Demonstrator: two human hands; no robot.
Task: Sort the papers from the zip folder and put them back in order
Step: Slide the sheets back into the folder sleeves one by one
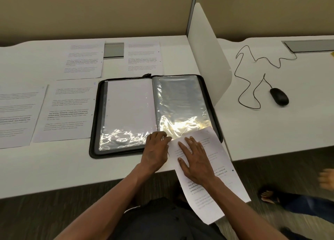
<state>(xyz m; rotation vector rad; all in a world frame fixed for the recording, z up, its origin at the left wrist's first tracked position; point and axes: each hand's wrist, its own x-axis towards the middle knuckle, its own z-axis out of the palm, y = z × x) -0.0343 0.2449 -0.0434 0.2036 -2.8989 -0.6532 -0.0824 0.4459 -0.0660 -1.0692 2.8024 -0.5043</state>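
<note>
Both bare forearms extend forward from the lower edge of the view, converging slightly. The left hand (pixel 155 150) lies palm down with its fingers bent at the tips. The right hand (pixel 194 157) lies just beside it, palm down, fingers straight and spread, thumb angled toward the left hand.

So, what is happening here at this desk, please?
A person is refilling an open zip folder that lies on the desk. The right hand lies flat on a printed sheet at the folder's lower right corner, and the left hand pinches a plastic sleeve there. Four more printed sheets lie spread to the folder's left and behind it.
</note>
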